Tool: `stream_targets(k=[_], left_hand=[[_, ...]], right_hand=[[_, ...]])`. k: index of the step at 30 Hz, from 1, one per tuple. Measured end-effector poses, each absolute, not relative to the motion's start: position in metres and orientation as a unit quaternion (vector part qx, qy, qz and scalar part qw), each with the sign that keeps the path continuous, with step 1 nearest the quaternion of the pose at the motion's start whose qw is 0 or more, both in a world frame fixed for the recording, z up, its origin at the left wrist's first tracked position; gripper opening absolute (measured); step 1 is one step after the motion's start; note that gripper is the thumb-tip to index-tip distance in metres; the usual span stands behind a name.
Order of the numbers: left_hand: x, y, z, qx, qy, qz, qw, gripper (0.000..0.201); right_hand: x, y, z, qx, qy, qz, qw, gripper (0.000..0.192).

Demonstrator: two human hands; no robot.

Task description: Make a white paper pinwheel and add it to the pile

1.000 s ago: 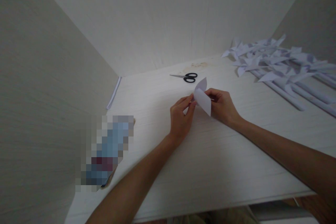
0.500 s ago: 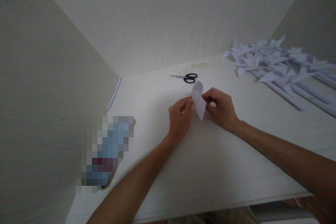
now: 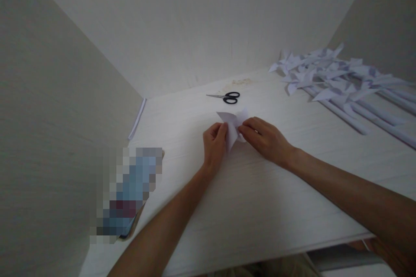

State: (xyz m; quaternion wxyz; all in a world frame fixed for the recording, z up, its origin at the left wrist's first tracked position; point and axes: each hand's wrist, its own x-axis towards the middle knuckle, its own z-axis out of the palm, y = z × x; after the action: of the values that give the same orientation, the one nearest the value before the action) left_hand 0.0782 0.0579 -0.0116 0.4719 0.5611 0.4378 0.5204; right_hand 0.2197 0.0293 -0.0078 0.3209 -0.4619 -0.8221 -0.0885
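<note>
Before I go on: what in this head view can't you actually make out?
- Folded paper piece: its lower part is hidden between the left hand and right hand; fold shape unclear.
- Pixelated object at the table's left edge: blurred out, unidentifiable.
- Paper pinwheels: their sticks are cut off by the right frame edge; overlapping, uncountable.
- Scissors: too small to tell whether the blades are shut.

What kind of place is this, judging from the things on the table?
Probably a plain craft desk boxed in by pale panels: scissors, a pile of paper pinwheels, and both hands pinching a paper piece.
</note>
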Motion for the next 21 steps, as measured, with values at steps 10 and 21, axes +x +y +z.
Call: stream_targets(k=[10, 21], left_hand=[[0.0768, 0.0556, -0.01, 0.567, 0.464, 0.504, 0.457, 0.035], [0.0759, 0.0527, -0.0062, 0.613, 0.474, 0.483, 0.407, 0.035]], right_hand=[[0.2164, 0.0236, -0.0081, -0.398, -0.844, -0.232, 0.274, 0.028], [0.215, 0.0238, -0.0064, -0.404, -0.839, -0.226, 0.287, 0.028]])
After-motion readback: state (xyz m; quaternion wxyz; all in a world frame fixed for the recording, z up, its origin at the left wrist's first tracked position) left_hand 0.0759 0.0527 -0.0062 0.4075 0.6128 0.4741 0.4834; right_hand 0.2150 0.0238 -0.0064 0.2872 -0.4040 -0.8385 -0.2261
